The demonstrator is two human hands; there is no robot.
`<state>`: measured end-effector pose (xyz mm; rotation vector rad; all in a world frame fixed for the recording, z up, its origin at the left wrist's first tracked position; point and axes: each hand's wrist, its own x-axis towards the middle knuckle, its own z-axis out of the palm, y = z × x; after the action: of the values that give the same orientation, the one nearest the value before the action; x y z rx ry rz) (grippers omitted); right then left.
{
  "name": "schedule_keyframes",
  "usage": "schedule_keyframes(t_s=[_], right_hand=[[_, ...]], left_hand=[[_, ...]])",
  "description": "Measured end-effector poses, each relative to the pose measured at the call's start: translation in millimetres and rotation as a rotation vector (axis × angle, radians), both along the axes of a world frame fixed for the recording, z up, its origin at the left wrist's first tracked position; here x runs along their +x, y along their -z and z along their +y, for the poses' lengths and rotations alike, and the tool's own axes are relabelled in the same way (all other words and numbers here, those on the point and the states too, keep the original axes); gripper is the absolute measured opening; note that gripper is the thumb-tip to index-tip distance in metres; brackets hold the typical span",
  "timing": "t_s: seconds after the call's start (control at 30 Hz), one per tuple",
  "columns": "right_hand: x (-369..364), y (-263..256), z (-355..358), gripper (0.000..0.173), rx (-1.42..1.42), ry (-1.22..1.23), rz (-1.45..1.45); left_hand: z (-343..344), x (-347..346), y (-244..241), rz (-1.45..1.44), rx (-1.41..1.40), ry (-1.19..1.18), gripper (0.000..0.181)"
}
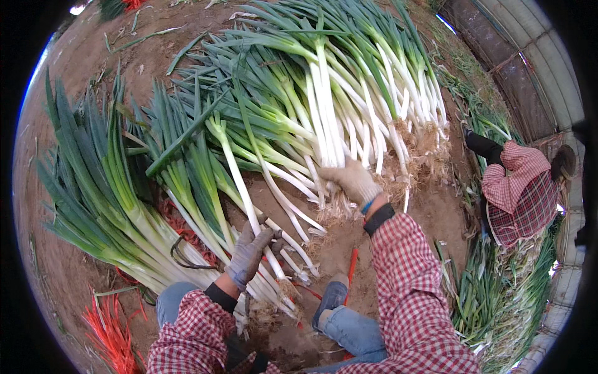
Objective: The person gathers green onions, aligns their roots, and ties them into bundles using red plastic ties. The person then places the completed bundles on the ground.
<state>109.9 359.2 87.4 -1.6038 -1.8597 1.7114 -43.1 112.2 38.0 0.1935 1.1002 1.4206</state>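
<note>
My gloved right hand (354,181) grips several long white leek or green-onion stalks (327,117) near their roots, above the big heap of them on the soil. My left hand (250,252), in a dirty glove, is around the white shaft of one stalk (240,187), whose roots point down towards me. Beneath and beside that hand lies a smaller row of stalks (201,219), roots towards my feet. A thicker bunch (135,224) lies at the left. A dark loop (180,257) shows beside my left hand.
Red plastic strips (110,332) lie at the lower left, and a red strap (351,271) runs by my shoe (331,299). Another person (523,191) in a checked top bends over at the right, near more green stalks (481,290). A covered wall (537,51) stands behind.
</note>
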Motion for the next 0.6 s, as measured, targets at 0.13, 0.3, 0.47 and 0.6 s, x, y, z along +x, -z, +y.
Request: schedule_keyframes(t_s=[0.13,0.3,0.47,0.6], right_hand=[[22,-34,-88,0.04,-0.218,-0.134,0.153],[55,-86,-185,0.049,-0.476,-0.109,0.236],[72,-112,-220,0.047,-0.424,-0.078,0.076],[91,-94,-211,0.045,-0.368,0.038,0.055]], left_hand=[[-1,5,-18,-0.072,0.12,-0.032,0.053],[0,43,-48,-0.338,0.263,0.119,0.045],[-15,57,-45,-0.527,0.071,0.109,0.033],[-17,29,-10,-0.478,0.188,0.127,0.025]])
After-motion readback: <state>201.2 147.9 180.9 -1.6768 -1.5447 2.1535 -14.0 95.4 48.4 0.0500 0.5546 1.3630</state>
